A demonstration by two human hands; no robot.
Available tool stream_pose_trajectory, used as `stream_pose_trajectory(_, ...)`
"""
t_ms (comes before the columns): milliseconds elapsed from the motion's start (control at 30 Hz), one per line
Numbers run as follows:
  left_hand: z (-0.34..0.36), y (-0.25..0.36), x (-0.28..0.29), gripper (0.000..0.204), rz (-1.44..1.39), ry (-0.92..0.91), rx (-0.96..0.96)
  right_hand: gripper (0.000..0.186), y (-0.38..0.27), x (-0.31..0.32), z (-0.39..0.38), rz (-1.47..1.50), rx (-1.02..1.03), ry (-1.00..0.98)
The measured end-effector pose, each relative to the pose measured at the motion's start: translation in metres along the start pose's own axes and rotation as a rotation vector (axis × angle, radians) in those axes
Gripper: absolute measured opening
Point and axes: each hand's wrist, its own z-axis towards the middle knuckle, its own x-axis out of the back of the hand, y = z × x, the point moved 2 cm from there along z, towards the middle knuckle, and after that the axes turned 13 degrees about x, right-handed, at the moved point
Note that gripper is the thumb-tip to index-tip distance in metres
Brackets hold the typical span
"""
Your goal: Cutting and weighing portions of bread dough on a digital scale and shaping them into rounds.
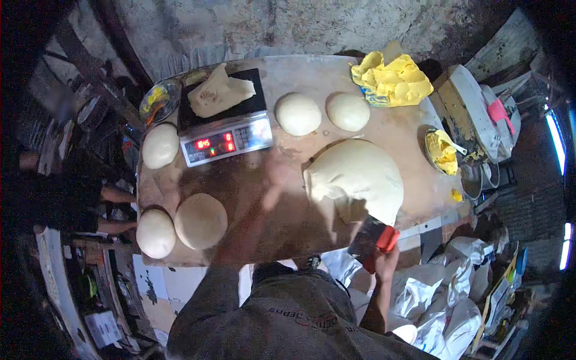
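My right hand (pixel 387 261) grips the red handle of a dough scraper (pixel 365 239). Its dark blade is at the near edge of a large mass of pale dough (pixel 360 174); whether they touch I cannot tell. Motion smears my left hand (pixel 279 174), which is over the table between the dough mass and a digital scale (pixel 228 142). An irregular beige piece (pixel 219 93), apparently dough, lies on the scale's black platform. Two round dough balls (pixel 298 114) (pixel 348 112) sit behind the large mass.
More dough balls (pixel 160 146) (pixel 156 234) (pixel 201 221) rest on the table's left side. Yellow fat (pixel 393 79) is heaped at the back right, near a bowl of it (pixel 443 152). A small bowl (pixel 159 103) stands beside the scale. Another person's arm (pixel 117 210) shows left.
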Motion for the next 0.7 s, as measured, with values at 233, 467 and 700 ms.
stream_pose_trajectory(233,-0.123,0.123,-0.021,0.044,-0.785,0.249,0.212,0.039,0.086,0.146,-0.033,-0.019,-0.146,0.174)
stream_pose_trajectory(467,-0.102,0.097,0.015,0.055,-0.706,-0.408,0.234,0.038,0.136,0.201,-0.029,-0.015,-0.138,0.226)
stream_pose_trajectory(700,-0.100,0.074,0.004,0.062,-0.363,-0.291,0.233,0.039,0.093,0.147,0.018,0.115,-0.065,0.101)
